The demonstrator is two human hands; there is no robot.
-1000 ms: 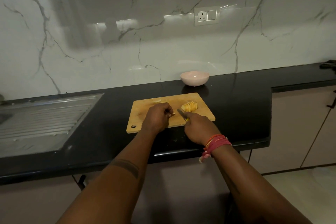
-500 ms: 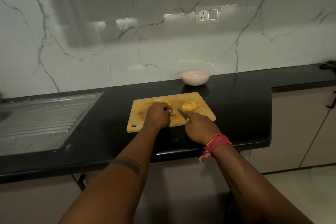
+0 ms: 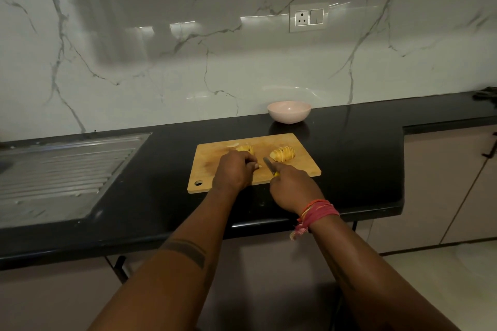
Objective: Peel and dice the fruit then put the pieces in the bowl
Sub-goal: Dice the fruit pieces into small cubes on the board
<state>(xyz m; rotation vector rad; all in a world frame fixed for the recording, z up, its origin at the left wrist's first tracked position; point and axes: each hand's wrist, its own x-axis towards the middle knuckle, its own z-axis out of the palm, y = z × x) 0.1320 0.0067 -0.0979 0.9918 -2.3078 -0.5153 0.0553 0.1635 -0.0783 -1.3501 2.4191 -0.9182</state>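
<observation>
A wooden cutting board (image 3: 301,161) lies on the black counter. Two yellow sliced fruit halves rest on it: one (image 3: 283,154) at the right, another (image 3: 246,148) at the left, just beyond my left hand (image 3: 234,170). My left hand is curled, knuckles up, with its fingers pressed on something on the board that I cannot see. My right hand (image 3: 291,188) grips a yellow-handled knife (image 3: 269,166), blade pointing up-left between the two halves. A pale pink bowl (image 3: 289,112) stands behind the board, near the wall.
A steel sink drainboard (image 3: 61,172) fills the counter's left. The counter steps back at the right over beige cabinets (image 3: 441,183). A wall socket (image 3: 308,17) sits on the marble backsplash. A dark object (image 3: 486,94) lies at the far right.
My left hand has slid back toward me, uncovering the left fruit half. The knife has shifted slightly left, away from the right half.
</observation>
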